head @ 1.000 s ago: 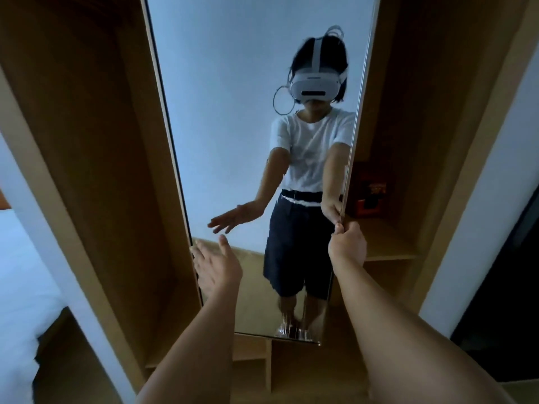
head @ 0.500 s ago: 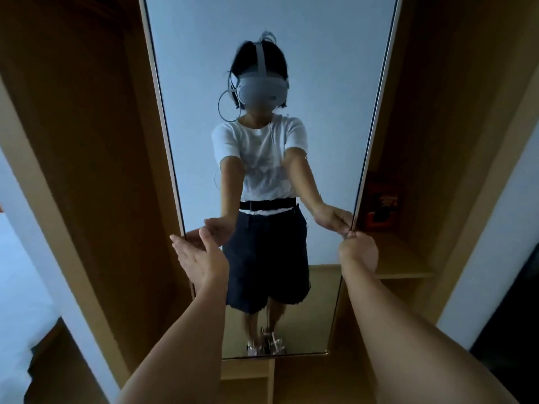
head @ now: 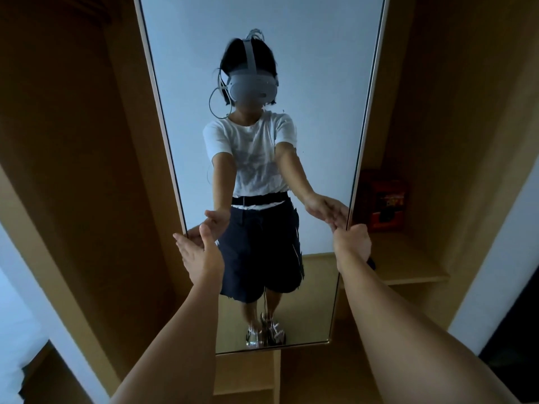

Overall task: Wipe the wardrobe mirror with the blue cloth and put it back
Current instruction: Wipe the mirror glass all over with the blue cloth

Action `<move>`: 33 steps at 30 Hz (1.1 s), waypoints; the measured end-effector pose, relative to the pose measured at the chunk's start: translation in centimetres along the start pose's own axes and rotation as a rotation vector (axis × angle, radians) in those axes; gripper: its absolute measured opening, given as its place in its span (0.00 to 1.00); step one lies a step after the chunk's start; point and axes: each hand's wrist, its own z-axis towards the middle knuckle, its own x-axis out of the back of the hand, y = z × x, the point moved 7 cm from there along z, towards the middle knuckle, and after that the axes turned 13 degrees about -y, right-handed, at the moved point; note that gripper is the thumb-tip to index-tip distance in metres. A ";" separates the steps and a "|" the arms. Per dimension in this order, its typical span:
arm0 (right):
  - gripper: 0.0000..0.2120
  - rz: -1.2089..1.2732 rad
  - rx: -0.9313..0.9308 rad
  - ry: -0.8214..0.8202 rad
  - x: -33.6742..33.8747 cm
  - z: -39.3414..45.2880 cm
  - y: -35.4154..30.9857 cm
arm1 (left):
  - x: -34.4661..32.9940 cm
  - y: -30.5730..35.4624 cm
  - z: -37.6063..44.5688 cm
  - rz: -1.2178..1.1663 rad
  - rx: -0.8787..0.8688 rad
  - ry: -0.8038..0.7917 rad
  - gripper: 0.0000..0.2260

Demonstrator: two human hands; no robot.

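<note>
The tall wardrobe mirror [head: 306, 68] stands straight ahead inside the wooden wardrobe and reflects a person in a white shirt and dark shorts. My right hand [head: 351, 243] grips the mirror's right edge at about waist height. My left hand [head: 198, 252] is at the mirror's left edge with fingers straight and spread, thumb up; I cannot tell whether it touches the frame. No blue cloth is in view.
Wooden wardrobe walls [head: 73, 141] flank the mirror on both sides. A shelf [head: 408, 266] at the right holds a red box [head: 388, 202]. Low wooden compartments [head: 248, 374] sit below the mirror. A white wall edge [head: 495, 243] and a bed corner [head: 14, 345] frame the sides.
The mirror has swung from angled to facing me squarely, with my right hand holding its right edge throughout. My left hand has moved out to the mirror's left edge.
</note>
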 end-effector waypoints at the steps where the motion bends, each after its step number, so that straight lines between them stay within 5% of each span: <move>1: 0.16 0.007 0.004 -0.015 -0.4 0.2 -0.2 | -0.2 0.1 0.3 0.001 0.005 -0.001 0.33; 12: 0.33 -0.036 -0.019 -0.146 -3.1 1.5 -0.6 | -1.3 -0.2 3.3 0.011 0.007 -0.109 0.35; 20: 0.35 -0.112 -0.001 -0.140 -3.3 1.8 -0.2 | -1.7 -0.9 4.3 0.036 -0.027 -0.079 0.33; 26: 0.34 -0.289 0.009 -0.126 -3.3 1.9 0.6 | -2.4 -6.1 0.4 0.024 0.350 0.159 0.21; 28: 0.30 -0.354 0.010 -0.111 -2.7 2.2 1.5 | -3.6 -7.4 -1.0 0.043 0.407 0.128 0.14; 33: 0.26 -0.439 -0.047 -0.130 -0.3 4.6 4.4 | -10.8 -4.5 -2.5 0.241 0.015 -0.186 0.08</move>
